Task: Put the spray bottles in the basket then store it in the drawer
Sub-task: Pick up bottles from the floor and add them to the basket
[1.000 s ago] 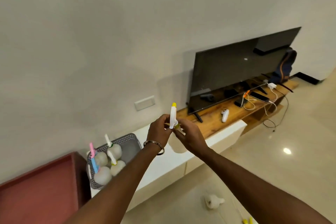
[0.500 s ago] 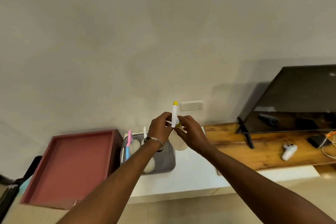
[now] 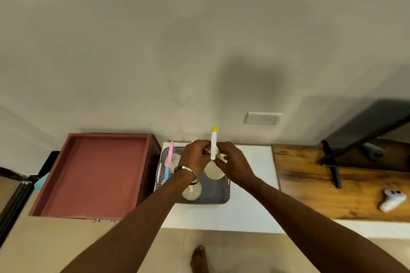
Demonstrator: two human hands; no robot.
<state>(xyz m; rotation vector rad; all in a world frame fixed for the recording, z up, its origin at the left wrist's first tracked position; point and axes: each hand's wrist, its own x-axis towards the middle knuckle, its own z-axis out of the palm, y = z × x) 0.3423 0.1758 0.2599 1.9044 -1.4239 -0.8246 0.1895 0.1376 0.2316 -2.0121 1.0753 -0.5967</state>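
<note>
Fingers (image 3: 205,150) of both hands pinch spray bottle (image 3: 213,146) neck above basket (image 3: 224,195)

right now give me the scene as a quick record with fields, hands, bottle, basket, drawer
left hand: grips the neck of the yellow-tipped spray bottle
right hand: grips the same bottle from the other side
bottle position: held above the grey basket
basket contents: other spray bottles, one pink-tipped, one blue-tipped
basket location: on the white cabinet top
red drawer: open, left of the basket
</note>
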